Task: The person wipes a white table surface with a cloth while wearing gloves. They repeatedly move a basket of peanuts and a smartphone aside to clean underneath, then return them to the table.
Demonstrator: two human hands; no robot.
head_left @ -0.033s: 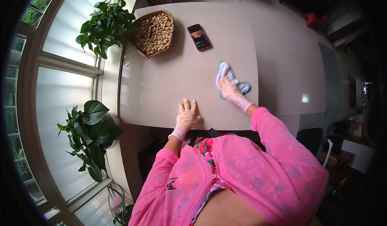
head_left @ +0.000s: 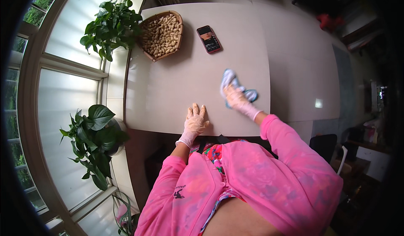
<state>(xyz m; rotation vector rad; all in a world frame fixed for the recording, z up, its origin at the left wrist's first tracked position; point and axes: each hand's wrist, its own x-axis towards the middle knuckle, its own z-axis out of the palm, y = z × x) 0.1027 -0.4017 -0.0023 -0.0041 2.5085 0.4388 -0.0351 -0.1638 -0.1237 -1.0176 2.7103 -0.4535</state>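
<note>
My right hand (head_left: 237, 98), in a thin clear glove, presses a white-and-blue cloth (head_left: 228, 77) onto the pale tabletop (head_left: 176, 84), right of its middle. Bunched cloth sticks out past the fingers on both sides; motion blurs it a little. Near the front edge my left hand (head_left: 195, 121), gloved the same way, lies flat with its fingers spread and nothing in them. Bare tabletop separates the two hands.
At the far left of the table stands a wicker basket (head_left: 180, 40) of unshelled peanuts (head_left: 162, 36). A phone (head_left: 208, 39) with a lit screen lies right of it. Potted leafy plants (head_left: 110, 27) line the windowsill at left. A dark chair (head_left: 323, 144) stands at right.
My right hand and the cloth have slid a short way left and toward me across the tabletop. The left hand stays in place.
</note>
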